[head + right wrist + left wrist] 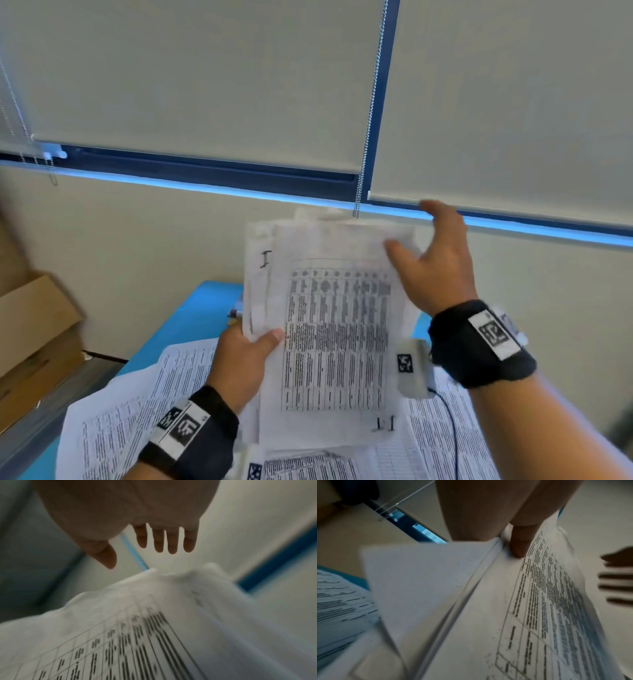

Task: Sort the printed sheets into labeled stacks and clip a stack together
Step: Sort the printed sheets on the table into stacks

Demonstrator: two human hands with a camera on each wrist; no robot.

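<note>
Left hand (244,363) around sheets (334,329), spread right fingers (158,540) just clear

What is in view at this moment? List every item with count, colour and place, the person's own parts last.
held stack of sheets: one bundle, white with black printed tables, raised upright above the table.
loose sheets: many, white with black print, spread over the table.
table: one, blue, under the sheets.
cardboard boxes: brown, far left.
roller blinds: two, off-white, with bead chains.
wristbands: two, black, with white coded tags.
left hand: grips the stack's lower left edge.
right hand: fingers spread, by the stack's upper right corner.
</note>
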